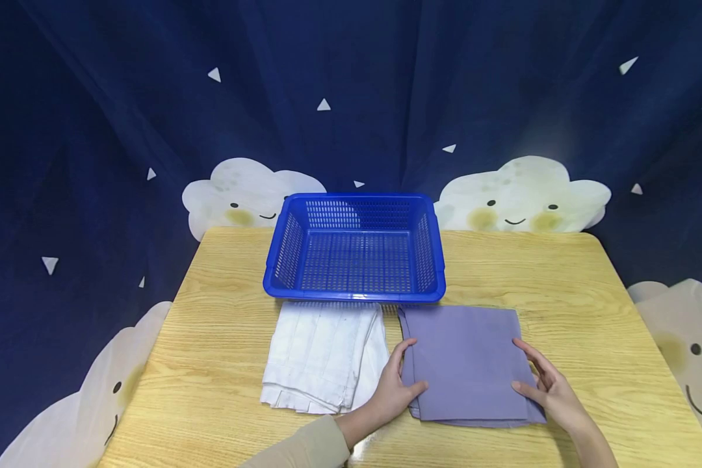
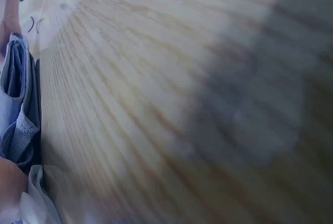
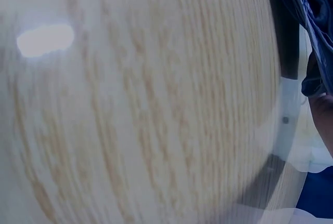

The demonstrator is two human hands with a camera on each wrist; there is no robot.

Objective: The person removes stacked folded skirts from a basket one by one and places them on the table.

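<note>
A folded purple cloth (image 1: pixel 468 364) lies in front of me, several layers thick, its layered edge (image 2: pixel 18 94) showing in the left wrist view. My left hand (image 1: pixel 393 390) grips its left side, thumb on top and fingers along the edge. On the opposite side my right hand (image 1: pixel 552 390) holds the cloth between thumb and fingers. In the right wrist view, dark folds of the cloth (image 3: pixel 317 21) hang beside a finger at the right edge. Just left of my left hand is a folded white cloth (image 1: pixel 316 357) with a pleated look.
Behind both cloths stands a blue plastic basket (image 1: pixel 353 297) with slotted walls and nothing inside. Everything rests on a light wooden table (image 1: pixel 210 364). A dark blue curtain (image 1: pixel 374 78) with white clouds and triangles hangs around the table's far side and both ends.
</note>
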